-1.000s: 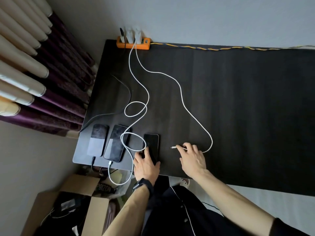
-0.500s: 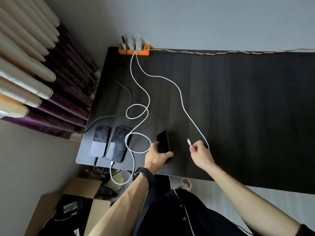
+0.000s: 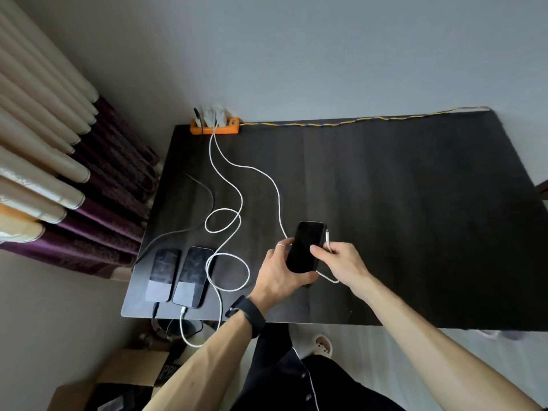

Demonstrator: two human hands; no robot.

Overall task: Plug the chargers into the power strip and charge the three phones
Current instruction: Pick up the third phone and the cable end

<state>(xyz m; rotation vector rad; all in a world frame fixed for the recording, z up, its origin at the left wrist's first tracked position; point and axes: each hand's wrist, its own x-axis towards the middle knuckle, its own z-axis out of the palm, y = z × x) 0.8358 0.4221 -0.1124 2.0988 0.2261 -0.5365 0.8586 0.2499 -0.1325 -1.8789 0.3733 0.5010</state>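
Head view, looking down on a dark worktop (image 3: 415, 218) set against a grey wall. Grips a black phone (image 3: 307, 247) in the left hand (image 3: 278, 271), fingers and thumb curled round its lower half, screen dark and facing up, top end pointing away from the body. Pinches a white cable (image 3: 278, 197) just behind its plug (image 3: 327, 235) with the right hand (image 3: 341, 259), thumb laid on the phone's right edge. Plug bare, pointing away, just beside the phone's right side, outside any port. Cable slack looping under the right hand, passing behind the phone, then snaking back across the worktop to an orange strip (image 3: 215, 129) at the far left corner. 3 chargers (image 3: 209, 114) seated in the strip, 1 dark and 2 white. 2 more phones flat at the near left edge, side by side and close together: left phone (image 3: 164, 272) with a black lead (image 3: 212, 200) in its near end, mid phone (image 3: 192, 275) with a second white lead (image 3: 241, 200) in its near end; that lead hanging off the near edge, then coiling in 2 loops on the way to the strip. Black band (image 3: 247, 314) on the left wrist, ring (image 3: 280, 246) on a left finger. Yellow-and-blue cord (image 3: 370, 118) along the far edge, from the strip toward the right. Curtain (image 3: 89, 203) in cream and purple at left, open box (image 3: 133, 369) on the floor below
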